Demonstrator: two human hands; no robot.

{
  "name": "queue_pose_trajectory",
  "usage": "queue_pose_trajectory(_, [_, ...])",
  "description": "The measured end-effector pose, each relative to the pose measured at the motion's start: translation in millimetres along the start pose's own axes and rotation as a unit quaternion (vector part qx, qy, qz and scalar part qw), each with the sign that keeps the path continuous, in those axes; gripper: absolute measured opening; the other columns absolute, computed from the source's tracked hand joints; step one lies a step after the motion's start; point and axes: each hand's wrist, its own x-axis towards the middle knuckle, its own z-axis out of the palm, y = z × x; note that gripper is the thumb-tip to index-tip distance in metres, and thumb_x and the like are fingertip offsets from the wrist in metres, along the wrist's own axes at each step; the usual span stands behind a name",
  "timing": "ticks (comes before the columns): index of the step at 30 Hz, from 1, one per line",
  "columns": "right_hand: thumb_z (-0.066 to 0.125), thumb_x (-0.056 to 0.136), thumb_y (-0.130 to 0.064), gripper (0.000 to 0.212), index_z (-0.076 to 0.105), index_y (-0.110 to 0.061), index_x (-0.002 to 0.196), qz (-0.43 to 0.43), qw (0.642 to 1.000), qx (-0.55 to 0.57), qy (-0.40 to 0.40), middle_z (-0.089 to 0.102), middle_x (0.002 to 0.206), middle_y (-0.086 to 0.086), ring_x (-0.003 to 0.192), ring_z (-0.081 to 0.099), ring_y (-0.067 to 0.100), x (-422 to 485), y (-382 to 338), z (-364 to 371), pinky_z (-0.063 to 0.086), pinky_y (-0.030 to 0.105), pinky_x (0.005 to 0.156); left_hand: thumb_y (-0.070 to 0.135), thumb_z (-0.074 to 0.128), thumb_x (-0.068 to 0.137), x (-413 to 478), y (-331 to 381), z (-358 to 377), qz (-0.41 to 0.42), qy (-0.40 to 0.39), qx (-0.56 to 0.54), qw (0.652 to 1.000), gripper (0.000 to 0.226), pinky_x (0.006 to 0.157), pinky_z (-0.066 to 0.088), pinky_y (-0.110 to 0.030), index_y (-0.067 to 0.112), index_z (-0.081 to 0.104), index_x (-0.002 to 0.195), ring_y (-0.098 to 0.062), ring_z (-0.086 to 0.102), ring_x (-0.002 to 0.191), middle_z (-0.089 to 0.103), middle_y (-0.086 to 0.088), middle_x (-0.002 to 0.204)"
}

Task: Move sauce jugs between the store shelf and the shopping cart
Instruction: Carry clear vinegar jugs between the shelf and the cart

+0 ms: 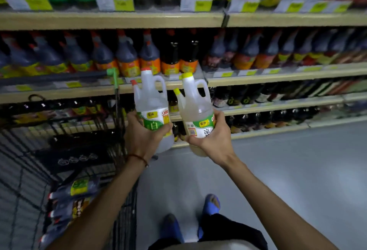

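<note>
Holding 2 jugs mid-transfer: the left hand (143, 136) grips the red-capped jug (151, 98) low on its body, and the right hand (212, 140) grips the yellow-capped jug (195, 100) likewise. Both jugs are upright, just beside each other, before the store shelf (278, 75) at 12 o'clock. The shopping cart (23, 146) at 8 o'clock holds dark jugs (77, 188). Direction of travel: cannot tell. The next move likely needs a free slot on shelf or cart.

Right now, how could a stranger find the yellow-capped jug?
Before the store shelf, two pale jugs are held side by side. Take the jug in the right hand. Its caps are yellow and its liquid yellowish; the other jug has red caps.
</note>
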Motion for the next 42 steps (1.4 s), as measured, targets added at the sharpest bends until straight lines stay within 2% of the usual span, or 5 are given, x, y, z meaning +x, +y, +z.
queue_pose_trajectory(19, [0.102,0.046,-0.031,0.095,0.047,-0.024,0.124,0.105,0.968,0.091,0.207,0.07,0.109,-0.004,0.094,0.073,0.013,40,112,-260,0.063,0.044,0.083,0.067,0.08,0.044,-62,152,282,0.141,-0.177,0.027,0.974,0.089,0.074,0.058,-0.044,0.025,0.045,0.114,-0.017,0.067,0.088,0.066,0.012,0.099])
queue_pose_trajectory(30, [0.102,0.054,-0.01,0.088,0.048,-0.017,0.123,0.13,0.949,0.112,0.265,0.071,0.105,-0.005,0.086,0.072,0.004,84,190,-444,0.061,0.026,0.074,0.066,0.08,0.044,-121,234,489,0.169,-0.239,0.016,0.956,0.091,0.075,0.057,-0.04,0.024,0.046,0.117,-0.015,0.067,0.089,0.067,0.011,0.101])
queue_pose_trajectory(35, [0.101,0.054,-0.01,0.083,0.057,-0.018,0.124,0.154,0.927,0.126,0.318,0.074,0.104,-0.005,0.086,0.074,0.009,117,228,-518,0.064,0.037,0.074,0.065,0.082,0.043,-129,265,584,0.175,-0.294,0.016,0.939,0.092,0.077,0.058,-0.045,0.024,0.047,0.118,-0.016,0.068,0.091,0.068,0.009,0.104])
queue_pose_trajectory(39, [0.1,0.056,-0.008,0.079,0.059,-0.019,0.122,0.161,0.915,0.118,0.35,0.075,0.103,-0.005,0.084,0.074,0.006,154,255,-583,0.059,0.022,0.069,0.065,0.082,0.043,-125,298,669,0.184,-0.323,0.007,0.928,0.092,0.079,0.058,-0.046,0.024,0.046,0.118,-0.018,0.068,0.093,0.068,0.009,0.104])
queue_pose_trajectory(42, [0.102,0.053,-0.014,0.077,0.059,-0.025,0.116,0.17,0.905,0.113,0.374,0.075,0.102,-0.004,0.086,0.075,0.011,186,273,-632,0.064,0.037,0.074,0.065,0.081,0.044,-122,327,733,0.194,-0.345,-0.012,0.918,0.092,0.078,0.058,-0.044,0.024,0.046,0.118,-0.016,0.067,0.09,0.067,0.01,0.102])
